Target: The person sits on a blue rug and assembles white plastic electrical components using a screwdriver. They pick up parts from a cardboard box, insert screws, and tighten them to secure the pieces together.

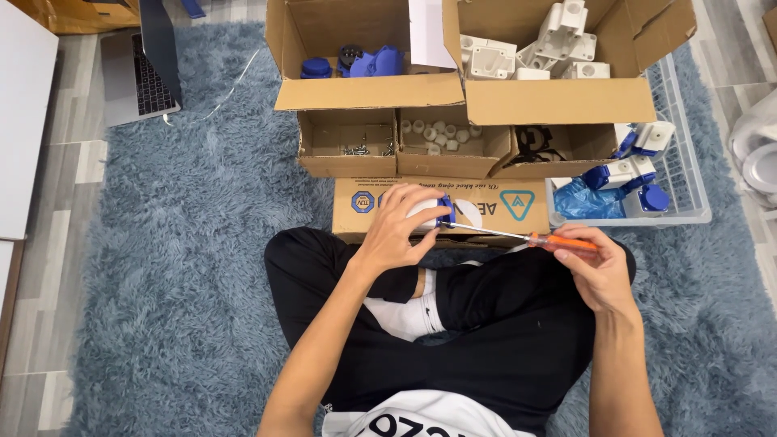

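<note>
Hands at work over my crossed legs: my left hand (396,229) is wrapped around a white and blue plastic socket (433,213), steadying it above the near cardboard box (502,206). My right hand (597,263) pinches the orange screwdriver (534,239), its tip meeting the socket's blue end. Small boxes of screws (356,148) and white caps (437,133) sit just beyond, within reach, on the blue rug (186,243).

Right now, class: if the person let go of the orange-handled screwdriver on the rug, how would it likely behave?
The screwdriver looks stiff: its thin metal shaft stays straight between the right hand and the left hand. Its rounded handle might roll, though the shaggy blue rug would probably stop it.
</note>
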